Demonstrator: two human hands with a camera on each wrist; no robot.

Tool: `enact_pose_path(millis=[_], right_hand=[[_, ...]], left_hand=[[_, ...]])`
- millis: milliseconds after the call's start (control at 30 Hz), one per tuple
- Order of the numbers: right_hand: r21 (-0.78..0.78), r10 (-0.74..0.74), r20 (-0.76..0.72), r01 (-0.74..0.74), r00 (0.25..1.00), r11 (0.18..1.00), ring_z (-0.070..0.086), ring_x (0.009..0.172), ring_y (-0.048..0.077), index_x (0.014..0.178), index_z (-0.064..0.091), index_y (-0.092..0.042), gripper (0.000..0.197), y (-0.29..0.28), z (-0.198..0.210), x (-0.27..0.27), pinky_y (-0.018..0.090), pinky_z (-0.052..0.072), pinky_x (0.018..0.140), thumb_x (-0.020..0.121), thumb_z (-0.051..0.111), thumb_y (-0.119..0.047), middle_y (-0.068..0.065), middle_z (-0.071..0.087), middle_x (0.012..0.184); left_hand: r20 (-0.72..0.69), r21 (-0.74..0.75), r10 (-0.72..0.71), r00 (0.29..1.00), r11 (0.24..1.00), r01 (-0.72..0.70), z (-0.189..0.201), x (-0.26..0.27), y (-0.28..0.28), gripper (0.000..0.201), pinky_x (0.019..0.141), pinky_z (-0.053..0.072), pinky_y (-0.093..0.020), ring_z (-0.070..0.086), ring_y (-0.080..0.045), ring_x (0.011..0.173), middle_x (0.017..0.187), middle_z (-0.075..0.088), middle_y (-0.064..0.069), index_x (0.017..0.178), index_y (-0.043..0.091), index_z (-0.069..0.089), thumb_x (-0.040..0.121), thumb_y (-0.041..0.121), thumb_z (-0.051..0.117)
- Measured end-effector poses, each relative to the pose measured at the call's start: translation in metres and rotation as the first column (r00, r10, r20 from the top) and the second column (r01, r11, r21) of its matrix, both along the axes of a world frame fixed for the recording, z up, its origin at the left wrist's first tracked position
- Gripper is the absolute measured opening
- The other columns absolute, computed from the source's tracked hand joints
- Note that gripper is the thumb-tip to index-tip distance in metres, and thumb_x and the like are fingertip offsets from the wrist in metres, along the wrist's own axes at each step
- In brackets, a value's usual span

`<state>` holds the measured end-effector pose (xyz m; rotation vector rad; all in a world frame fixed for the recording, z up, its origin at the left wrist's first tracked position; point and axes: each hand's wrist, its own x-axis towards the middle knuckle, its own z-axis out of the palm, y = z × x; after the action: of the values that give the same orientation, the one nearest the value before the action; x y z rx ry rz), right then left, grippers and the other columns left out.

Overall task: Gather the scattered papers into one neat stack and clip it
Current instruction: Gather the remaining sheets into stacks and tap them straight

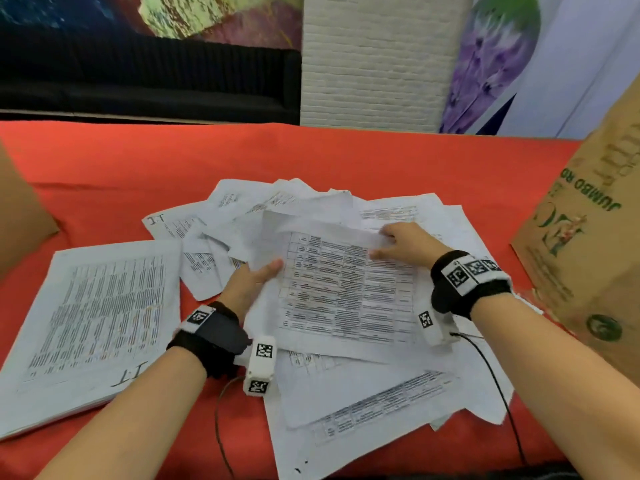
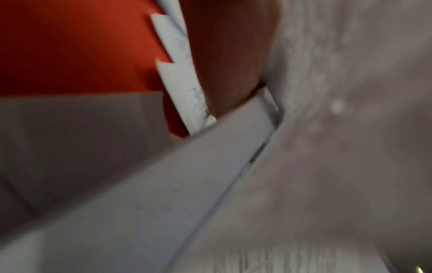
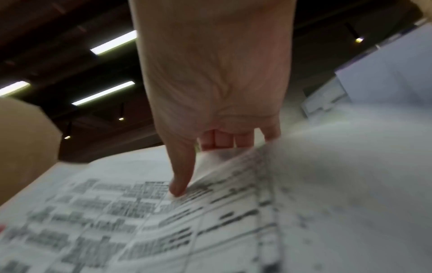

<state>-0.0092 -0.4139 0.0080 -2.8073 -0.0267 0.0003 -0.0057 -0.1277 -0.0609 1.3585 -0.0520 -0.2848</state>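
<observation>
Our right hand (image 1: 403,244) pinches the far right part of a printed table sheet (image 1: 343,289), thumb on the printed face and the other fingers (image 3: 224,140) tucked behind the curled-over top edge, as the right wrist view shows plainly. Our left hand (image 1: 249,284) holds the same sheet at its left edge, thumb lying on top of the paper; the remaining fingers are hidden under it, and the left wrist view is too blurred to add more than paper edges close against the skin. The sheet is lifted a little at its far end and rests over a loose heap of scattered papers (image 1: 381,403) that fans out on the red tablecloth (image 1: 138,157), some sheets poking out beyond it toward the far side and others spreading toward us. To the left, apart from the heap, lies a thicker squared pile of papers (image 1: 97,317) with handwritten marks at its near corner. A brown paper sack (image 1: 588,244) with green lettering stands at the right edge of the table, near the heap. Both wrists carry black bands with white marker blocks, and thin cables trail from them across the cloth.
</observation>
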Motion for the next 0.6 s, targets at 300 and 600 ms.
enact_pose_path(millis=[300,600], right_hand=[[0.415,-0.409,-0.152,0.434,0.900,0.800,0.041,0.057,0.020,0.060,0.044,-0.010,0.036,-0.021,-0.032,-0.014,0.029,0.028,0.054,0.093,0.058,-0.017,0.005,0.041,0.059],[0.473,-0.207,-0.259,0.311,0.943,0.824,0.055,0.061,0.016,0.078,0.058,-0.018,0.019,0.018,-0.051,-0.063,0.025,0.043,0.055,0.097,0.054,-0.019,0.002,0.060,0.073]], left_hand=[[-0.206,-0.064,-0.050,0.977,0.997,0.037,-0.024,-0.004,0.004,0.026,0.066,0.059,-0.033,0.070,-0.024,0.088,0.107,0.068,-0.013,0.119,0.010,0.056,0.093,0.012,0.054],[-0.243,0.103,0.197,0.950,0.979,-0.177,-0.039,0.009,0.013,0.042,0.101,0.045,-0.047,0.059,-0.029,0.111,0.130,0.058,-0.009,0.134,0.011,0.046,0.100,0.033,0.039]])
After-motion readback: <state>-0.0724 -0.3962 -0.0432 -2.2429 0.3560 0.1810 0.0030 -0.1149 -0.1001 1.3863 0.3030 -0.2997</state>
